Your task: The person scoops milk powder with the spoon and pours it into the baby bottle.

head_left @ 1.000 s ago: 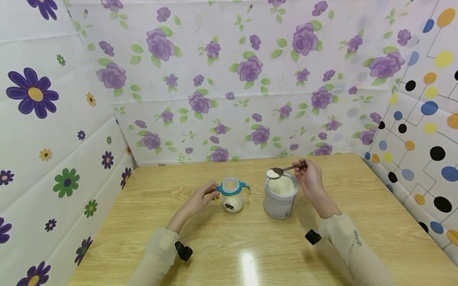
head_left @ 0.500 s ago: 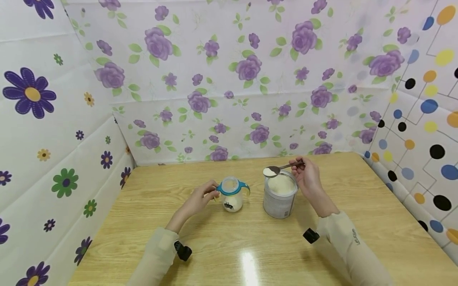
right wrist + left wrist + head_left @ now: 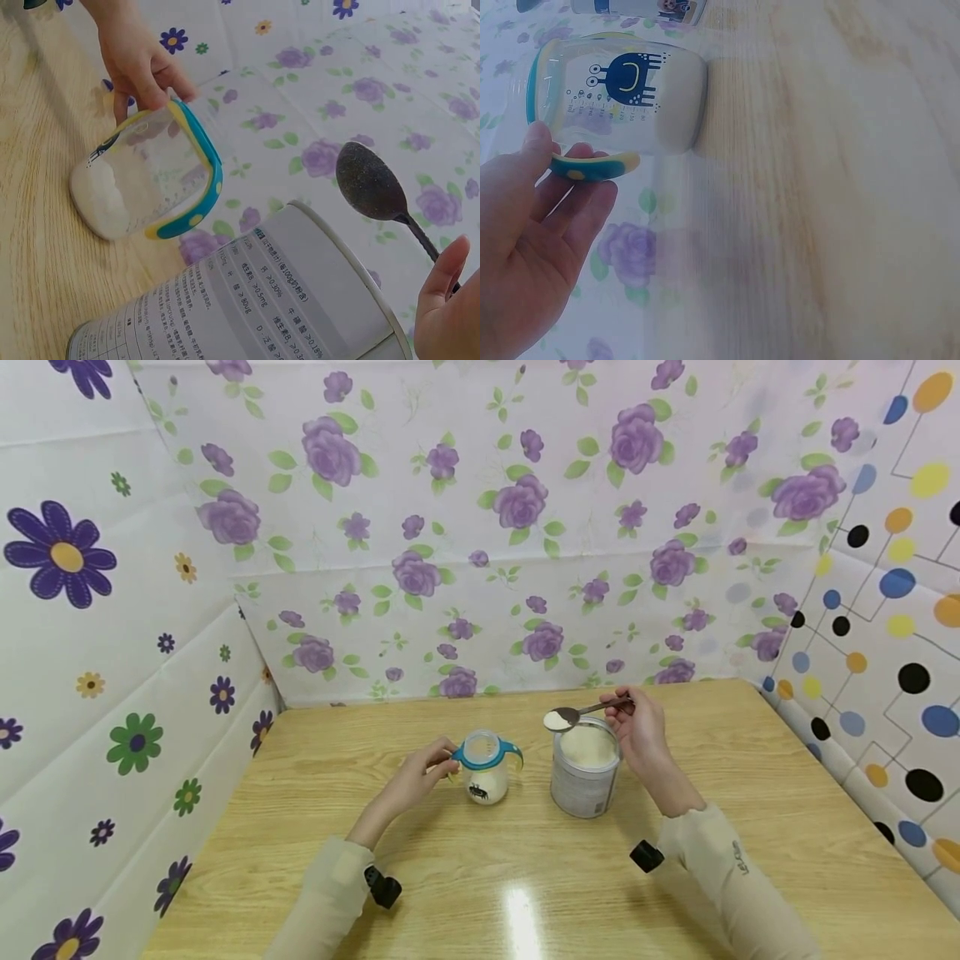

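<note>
A clear baby cup [image 3: 485, 770] [image 3: 622, 94] [image 3: 146, 180] with a teal rim and handles stands on the wooden table, white powder in its bottom. My left hand [image 3: 422, 774] [image 3: 532, 232] pinches its left handle [image 3: 592, 163]. To its right stands an open metal tin [image 3: 584, 768] [image 3: 247, 307] full of white powder. My right hand [image 3: 637, 731] [image 3: 448, 311] holds a dark spoon [image 3: 577, 714] [image 3: 371, 184] by its handle, the bowl heaped with powder, above the tin's left rim toward the cup.
The wooden table [image 3: 525, 877] is walled by flowered sheets at the back and left and a dotted sheet [image 3: 885, 635] at the right. Black wrist cameras [image 3: 384, 887] sit on both sleeves.
The right hand has carried the loaded spoon a little leftward, from over the tin's middle to its left rim. The left hand and cup have stayed put.
</note>
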A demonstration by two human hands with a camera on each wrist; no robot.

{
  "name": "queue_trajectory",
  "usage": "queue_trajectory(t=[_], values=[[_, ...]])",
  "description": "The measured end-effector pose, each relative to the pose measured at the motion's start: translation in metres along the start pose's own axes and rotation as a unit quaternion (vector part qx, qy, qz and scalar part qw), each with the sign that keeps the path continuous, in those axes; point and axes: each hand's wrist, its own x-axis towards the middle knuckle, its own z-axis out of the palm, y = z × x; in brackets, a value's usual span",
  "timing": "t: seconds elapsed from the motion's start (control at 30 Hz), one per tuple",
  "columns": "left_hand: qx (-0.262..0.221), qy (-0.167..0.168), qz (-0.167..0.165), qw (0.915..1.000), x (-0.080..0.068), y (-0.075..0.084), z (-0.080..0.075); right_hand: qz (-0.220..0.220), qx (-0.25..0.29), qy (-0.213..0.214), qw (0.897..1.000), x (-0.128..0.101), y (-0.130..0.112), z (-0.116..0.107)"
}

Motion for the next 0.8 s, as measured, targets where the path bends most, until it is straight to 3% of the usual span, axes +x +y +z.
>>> queue_trajectory(t=[0.8], values=[[0.005,0.002,-0.01,0.9999,-0.0006,0.0017,-0.001,0.007,0.001,-0.043,0.999,0.0032,0.0066,0.0043]])
